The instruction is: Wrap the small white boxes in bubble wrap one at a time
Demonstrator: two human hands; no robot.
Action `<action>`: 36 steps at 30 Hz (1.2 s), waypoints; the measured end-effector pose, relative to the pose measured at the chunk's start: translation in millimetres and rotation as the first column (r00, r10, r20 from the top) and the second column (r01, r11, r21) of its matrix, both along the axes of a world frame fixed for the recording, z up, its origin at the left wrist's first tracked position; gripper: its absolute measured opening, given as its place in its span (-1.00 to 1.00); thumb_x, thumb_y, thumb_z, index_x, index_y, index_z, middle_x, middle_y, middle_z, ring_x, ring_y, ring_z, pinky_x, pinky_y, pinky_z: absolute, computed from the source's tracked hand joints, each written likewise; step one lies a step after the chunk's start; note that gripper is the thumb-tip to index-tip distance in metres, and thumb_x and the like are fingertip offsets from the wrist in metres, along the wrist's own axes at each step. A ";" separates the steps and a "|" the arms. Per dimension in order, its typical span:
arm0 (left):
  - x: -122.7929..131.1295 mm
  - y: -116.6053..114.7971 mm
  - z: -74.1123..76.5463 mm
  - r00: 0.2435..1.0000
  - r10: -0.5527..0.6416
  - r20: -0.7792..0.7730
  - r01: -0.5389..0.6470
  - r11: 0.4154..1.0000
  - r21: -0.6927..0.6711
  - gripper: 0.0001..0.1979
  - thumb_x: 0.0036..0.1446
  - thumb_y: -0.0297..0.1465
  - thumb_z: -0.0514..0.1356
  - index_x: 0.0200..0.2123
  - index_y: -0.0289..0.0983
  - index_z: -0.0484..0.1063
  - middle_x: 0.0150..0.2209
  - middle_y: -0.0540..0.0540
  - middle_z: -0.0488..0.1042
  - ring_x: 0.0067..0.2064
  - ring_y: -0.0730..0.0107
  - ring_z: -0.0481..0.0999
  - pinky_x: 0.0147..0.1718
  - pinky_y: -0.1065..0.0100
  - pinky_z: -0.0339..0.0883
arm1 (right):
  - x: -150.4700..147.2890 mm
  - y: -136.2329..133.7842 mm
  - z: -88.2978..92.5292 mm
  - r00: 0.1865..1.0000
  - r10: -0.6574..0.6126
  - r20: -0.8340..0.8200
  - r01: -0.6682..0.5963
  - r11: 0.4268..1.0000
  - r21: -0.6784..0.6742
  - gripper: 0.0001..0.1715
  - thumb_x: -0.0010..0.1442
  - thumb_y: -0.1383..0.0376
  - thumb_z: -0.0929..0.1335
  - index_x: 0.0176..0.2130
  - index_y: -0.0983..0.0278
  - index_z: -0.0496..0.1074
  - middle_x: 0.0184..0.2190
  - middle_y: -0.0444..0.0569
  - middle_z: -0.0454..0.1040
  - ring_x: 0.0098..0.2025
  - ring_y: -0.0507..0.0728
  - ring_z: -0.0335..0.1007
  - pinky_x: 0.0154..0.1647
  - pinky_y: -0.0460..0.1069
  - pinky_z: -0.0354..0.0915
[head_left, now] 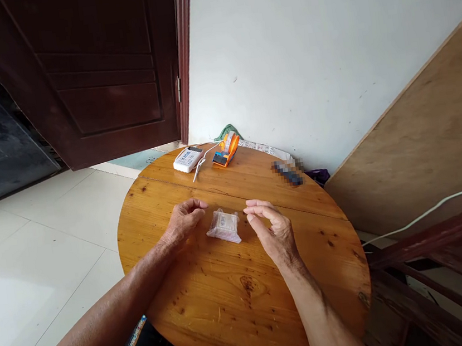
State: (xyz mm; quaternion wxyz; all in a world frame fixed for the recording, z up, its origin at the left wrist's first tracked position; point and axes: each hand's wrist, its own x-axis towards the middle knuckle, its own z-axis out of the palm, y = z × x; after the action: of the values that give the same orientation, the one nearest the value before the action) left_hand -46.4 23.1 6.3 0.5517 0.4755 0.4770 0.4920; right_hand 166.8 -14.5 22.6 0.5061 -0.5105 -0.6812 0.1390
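Note:
A small flat package point(223, 226) wrapped in clear bubble wrap lies near the middle of the round wooden table point(248, 317). Something pale with printed marks shows through the wrap. To its left is my left hand point(184, 222), fingers bent toward the package and thumb a little apart, holding nothing. On the other side, my right hand point(274, 228) hovers with fingers stretched toward the package and the thumb apart, also with nothing in it. Neither hand appears to touch the package.
At the table's far side stand a white box-shaped device point(188, 159) with a white cable point(199, 168) and an orange tape dispenser point(227, 151). A dark pixelated object point(287, 173) lies far right. Beyond are a white wall point(303, 46) and a dark red door point(109, 70).

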 end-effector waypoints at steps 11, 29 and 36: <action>5.6 -8.7 8.1 0.986 -0.161 -0.047 0.161 0.987 -0.006 -0.66 -0.18 -0.39 0.24 -0.24 -0.35 0.47 -0.41 -0.03 0.50 -0.41 0.41 0.44 -0.40 0.40 0.30 | -7.0 -3.7 -1.7 0.979 0.171 0.112 -0.159 0.982 -0.102 -0.72 0.07 0.36 0.37 -0.16 0.19 0.50 0.05 0.05 0.45 0.12 0.22 0.38 0.19 0.13 0.25; 13.5 -11.7 -8.6 0.945 -0.306 -0.114 0.320 0.937 0.142 -0.45 -0.10 -0.41 0.31 0.03 -0.29 0.37 -0.06 -0.15 0.42 -0.18 0.32 0.44 -0.17 0.29 0.35 | -23.2 10.1 8.2 0.988 0.115 -0.101 -0.129 0.981 -0.146 -0.85 0.22 0.21 0.32 -0.32 0.21 0.46 -0.03 0.07 0.51 0.00 0.20 0.43 0.04 0.10 0.29; 20.8 -23.2 -8.0 0.839 -0.539 0.070 0.524 0.836 0.166 -0.12 -0.06 -0.33 0.41 0.28 -0.24 0.07 0.05 -0.20 0.42 -0.03 0.22 0.46 -0.01 0.20 0.33 | -8.3 29.9 41.5 0.986 0.059 -0.155 -0.093 0.970 -0.225 -0.78 0.14 0.13 0.37 -0.37 0.24 0.49 -0.01 0.07 0.53 -0.02 0.22 0.44 0.00 0.10 0.29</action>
State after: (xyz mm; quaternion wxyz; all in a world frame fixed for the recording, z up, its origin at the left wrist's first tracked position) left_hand -25.6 -0.1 -1.6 0.6581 0.5980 0.2582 0.3777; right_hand 158.5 15.4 64.1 0.4862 -0.5280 -0.6401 0.2741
